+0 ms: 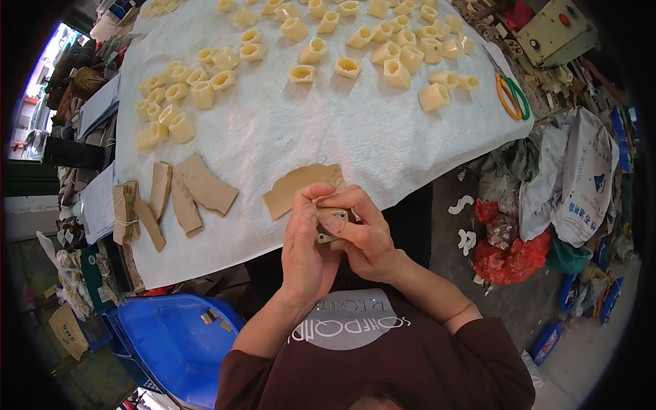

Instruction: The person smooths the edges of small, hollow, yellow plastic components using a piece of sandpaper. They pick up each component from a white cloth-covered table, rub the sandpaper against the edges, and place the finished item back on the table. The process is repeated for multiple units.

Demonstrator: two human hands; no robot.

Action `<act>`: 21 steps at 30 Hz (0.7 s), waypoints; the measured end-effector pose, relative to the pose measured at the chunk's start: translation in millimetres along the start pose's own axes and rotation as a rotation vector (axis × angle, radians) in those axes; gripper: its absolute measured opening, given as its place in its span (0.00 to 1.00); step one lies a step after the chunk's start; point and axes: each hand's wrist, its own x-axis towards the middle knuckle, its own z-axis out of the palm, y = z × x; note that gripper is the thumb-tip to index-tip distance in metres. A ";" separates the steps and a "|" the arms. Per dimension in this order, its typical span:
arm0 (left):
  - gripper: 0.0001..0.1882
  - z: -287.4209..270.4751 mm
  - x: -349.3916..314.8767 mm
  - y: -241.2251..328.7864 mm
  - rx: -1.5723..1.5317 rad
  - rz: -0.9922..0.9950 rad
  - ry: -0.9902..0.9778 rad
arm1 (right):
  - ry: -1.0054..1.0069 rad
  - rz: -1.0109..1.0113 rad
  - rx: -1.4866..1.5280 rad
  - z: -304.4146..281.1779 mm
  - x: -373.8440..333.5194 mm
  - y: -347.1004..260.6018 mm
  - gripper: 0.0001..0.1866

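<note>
Close to my body, at the table's near edge, both hands are together around a small pale piece [324, 236] with dark spots. Fingers cover much of it, so I cannot tell its kind. My left hand [305, 239] cups it from the left with the fingers curled. From the other side, the thumb and bent fingers of my right hand [369, 236] grip it. Just beyond the hands lies a flat tan sheet [294, 188] with a curved edge, partly hidden by my fingers.
A white cloth [273, 123] covers the table, with several hollow cream-yellow pieces [313, 50] across its far side. Tan strips [184, 201] lie at left. Scissors [509, 96] rest at the right edge. A blue plastic chair [184, 348] stands lower left; bags [581, 178] crowd the right floor.
</note>
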 end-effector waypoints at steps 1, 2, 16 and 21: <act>0.16 -1.3 0.5 0.9 -0.027 0.009 -0.014 | -0.037 0.069 0.048 -3.2 3.2 -4.0 0.19; 0.15 -4.3 1.2 1.0 -0.056 0.017 -0.028 | -0.075 0.139 0.096 -6.2 6.0 -8.1 0.17; 0.14 -10.7 -1.1 -7.5 0.000 0.021 -0.076 | 0.095 0.569 0.617 2.2 2.5 -16.2 0.11; 0.20 -17.6 5.9 -1.0 -0.246 -0.013 -0.208 | -0.088 0.650 0.615 -23.2 15.3 -18.0 0.21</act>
